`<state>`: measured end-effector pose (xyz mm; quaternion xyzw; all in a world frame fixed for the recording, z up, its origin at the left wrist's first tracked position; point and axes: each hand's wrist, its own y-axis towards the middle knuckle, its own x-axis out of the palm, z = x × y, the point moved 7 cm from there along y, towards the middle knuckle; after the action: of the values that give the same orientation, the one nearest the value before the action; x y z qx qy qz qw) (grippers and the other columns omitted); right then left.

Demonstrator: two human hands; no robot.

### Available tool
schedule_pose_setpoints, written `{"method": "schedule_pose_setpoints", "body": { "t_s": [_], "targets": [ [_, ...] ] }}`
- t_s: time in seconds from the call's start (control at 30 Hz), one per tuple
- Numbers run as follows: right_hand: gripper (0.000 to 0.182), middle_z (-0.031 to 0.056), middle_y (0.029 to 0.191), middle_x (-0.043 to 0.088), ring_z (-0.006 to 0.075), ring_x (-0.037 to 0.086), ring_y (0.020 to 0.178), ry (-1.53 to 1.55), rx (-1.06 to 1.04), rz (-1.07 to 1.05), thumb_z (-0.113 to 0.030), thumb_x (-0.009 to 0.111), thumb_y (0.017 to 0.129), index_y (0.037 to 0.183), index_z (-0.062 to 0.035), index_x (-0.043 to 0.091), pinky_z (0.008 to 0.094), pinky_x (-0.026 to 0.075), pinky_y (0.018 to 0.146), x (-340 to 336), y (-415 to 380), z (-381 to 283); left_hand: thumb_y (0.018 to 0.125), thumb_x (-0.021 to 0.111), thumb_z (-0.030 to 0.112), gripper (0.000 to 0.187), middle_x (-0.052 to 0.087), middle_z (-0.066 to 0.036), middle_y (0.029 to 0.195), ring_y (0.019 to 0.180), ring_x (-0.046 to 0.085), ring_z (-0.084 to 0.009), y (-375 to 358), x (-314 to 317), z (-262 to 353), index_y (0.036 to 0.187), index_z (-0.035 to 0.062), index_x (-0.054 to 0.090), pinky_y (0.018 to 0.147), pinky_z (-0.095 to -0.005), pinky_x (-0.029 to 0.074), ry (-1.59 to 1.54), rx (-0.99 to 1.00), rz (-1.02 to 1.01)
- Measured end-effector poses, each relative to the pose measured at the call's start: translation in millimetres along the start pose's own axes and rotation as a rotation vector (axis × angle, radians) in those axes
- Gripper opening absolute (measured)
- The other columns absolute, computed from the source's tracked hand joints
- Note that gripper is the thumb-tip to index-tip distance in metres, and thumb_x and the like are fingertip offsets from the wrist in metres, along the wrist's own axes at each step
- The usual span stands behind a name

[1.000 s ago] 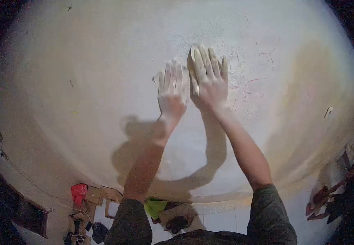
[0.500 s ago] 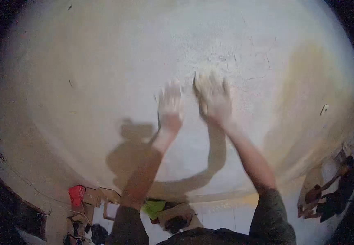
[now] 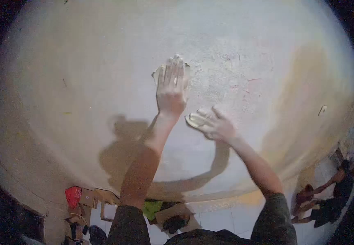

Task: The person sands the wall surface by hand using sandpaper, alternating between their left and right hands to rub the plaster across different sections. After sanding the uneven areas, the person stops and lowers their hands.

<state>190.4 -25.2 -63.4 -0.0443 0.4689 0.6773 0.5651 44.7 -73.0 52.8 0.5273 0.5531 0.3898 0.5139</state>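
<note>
My left hand (image 3: 171, 90) lies against the pale wall (image 3: 124, 61), fingers straight and pointing up. Beneath it is a thin pale sheet (image 3: 187, 70), its dark-edged corners sticking out on both sides of the fingers. Lower and to the right, my right hand (image 3: 220, 127) is bent round a pale, flat, oblong piece (image 3: 195, 120) close to the wall; I cannot tell what this piece is. White dust coats the fingers of both hands. A rough, flaking patch (image 3: 230, 69) of wall surface lies above my right hand.
Along the wall's foot are a red item (image 3: 73, 197), cardboard boxes (image 3: 89, 197), a green item (image 3: 151, 209) and a pale tiled floor (image 3: 218, 220). Another person (image 3: 328, 200) is at the lower right. A small fitting (image 3: 322, 110) is on the wall at right.
My left hand has slid up the wall with its sheet. My right hand has come down and tilted to the left, away from the rough patch.
</note>
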Motion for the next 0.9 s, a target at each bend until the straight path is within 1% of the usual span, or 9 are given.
{"method": "schedule_pose_setpoints", "body": {
  "t_s": [0.07, 0.17, 0.3, 0.47, 0.63, 0.67, 0.73, 0.77, 0.9],
  "targets": [
    [0.061, -0.0007, 0.154, 0.043, 0.0213, 0.035, 0.145, -0.083, 0.080, 0.025, -0.029, 0.059, 0.087, 0.146, -0.0342, 0.045, 0.0532, 0.016, 0.122, -35.7, 36.3, 39.0, 0.088, 0.059, 0.017, 0.062, 0.039, -0.017, 0.154, 0.145, 0.033, -0.0323, -0.6, -0.3, -0.2, 0.145, -0.0016, 0.043, 0.121, -0.0476, 0.023, -0.052, -0.073, -0.031],
    [0.062, 0.0096, 0.156, 0.039, 0.0290, 0.028, 0.148, -0.163, 0.339, 0.454, -0.024, 0.050, 0.094, 0.153, -0.0129, 0.035, 0.0512, 0.011, 0.122, -121.8, 112.8, 107.7, 0.085, 0.057, 0.011, 0.068, 0.036, -0.017, 0.156, 0.148, 0.027, -0.0332, -2.7, 3.7, -1.4, 0.149, -0.0011, 0.038, 0.122, -0.0483, 0.019, -0.061, -0.065, -0.045],
    [0.068, 0.0107, 0.156, 0.038, 0.0300, 0.027, 0.148, -0.157, 0.451, 0.596, -0.032, 0.052, 0.093, 0.155, -0.0122, 0.030, 0.0520, 0.012, 0.122, -120.1, 140.7, 105.6, 0.083, 0.057, 0.010, 0.070, 0.035, -0.017, 0.157, 0.149, 0.026, -0.0325, -6.9, -0.2, 3.6, 0.149, -0.0012, 0.037, 0.122, -0.0485, 0.019, -0.067, -0.012, 0.041],
    [0.067, 0.0063, 0.160, 0.032, 0.0275, 0.024, 0.150, 0.043, 0.401, 0.136, -0.035, 0.056, 0.091, 0.153, -0.0208, 0.036, 0.0592, 0.010, 0.120, -15.7, 38.6, 1.7, 0.087, 0.057, 0.015, 0.058, 0.044, -0.017, 0.151, 0.143, 0.037, -0.0312, -71.4, 10.9, 5.1, 0.142, -0.0007, 0.049, 0.118, -0.0487, 0.027, 0.016, -0.081, -0.123],
    [0.066, 0.0017, 0.159, 0.035, 0.0257, 0.027, 0.149, 0.193, 0.382, -0.040, -0.031, 0.060, 0.089, 0.151, -0.0216, 0.040, 0.0579, 0.009, 0.121, 30.5, -20.9, -28.2, 0.087, 0.056, 0.013, 0.054, 0.050, -0.017, 0.146, 0.140, 0.043, -0.0337, -134.6, 18.3, 13.2, 0.139, 0.0003, 0.053, 0.115, -0.0498, 0.031, -0.067, -0.066, -0.133],
    [0.065, 0.0028, 0.158, 0.036, 0.0264, 0.028, 0.148, -0.006, 0.265, 0.063, -0.030, 0.057, 0.090, 0.152, -0.0213, 0.038, 0.0555, 0.010, 0.122, 0.3, 5.0, -18.6, 0.087, 0.056, 0.011, 0.057, 0.046, -0.018, 0.150, 0.141, 0.040, -0.0353, -120.3, 15.4, 10.2, 0.142, 0.0005, 0.050, 0.116, -0.0527, 0.029, -0.067, -0.045, -0.133],
    [0.065, 0.0048, 0.158, 0.036, 0.0279, 0.029, 0.148, -0.016, 0.365, 0.164, -0.027, 0.054, 0.091, 0.153, -0.0187, 0.035, 0.0533, 0.010, 0.122, -57.7, 60.9, 26.0, 0.086, 0.055, 0.008, 0.062, 0.040, -0.018, 0.153, 0.144, 0.035, -0.0358, -61.4, 2.8, 6.7, 0.146, 0.0003, 0.044, 0.119, -0.0527, 0.024, 0.032, -0.009, -0.162],
    [0.065, 0.0067, 0.158, 0.036, 0.0289, 0.027, 0.148, 0.041, 0.410, 0.409, -0.026, 0.052, 0.092, 0.153, -0.0155, 0.034, 0.0528, 0.010, 0.122, -86.6, 88.1, 50.5, 0.086, 0.054, 0.007, 0.063, 0.037, -0.018, 0.155, 0.145, 0.033, -0.0359, -24.7, -4.6, 0.2, 0.148, 0.0004, 0.041, 0.120, -0.0525, 0.022, -0.029, -0.041, -0.076],
    [0.063, 0.0061, 0.159, 0.034, 0.0275, 0.023, 0.150, -0.011, 0.462, 0.562, -0.026, 0.049, 0.096, 0.155, -0.0159, 0.031, 0.0532, 0.010, 0.122, -128.6, 148.3, 95.9, 0.085, 0.053, 0.003, 0.069, 0.033, -0.019, 0.157, 0.147, 0.027, -0.0349, 47.5, -15.1, -17.4, 0.151, 0.0009, 0.035, 0.122, -0.0520, 0.018, -0.117, -0.062, 0.059]
  ]
}}
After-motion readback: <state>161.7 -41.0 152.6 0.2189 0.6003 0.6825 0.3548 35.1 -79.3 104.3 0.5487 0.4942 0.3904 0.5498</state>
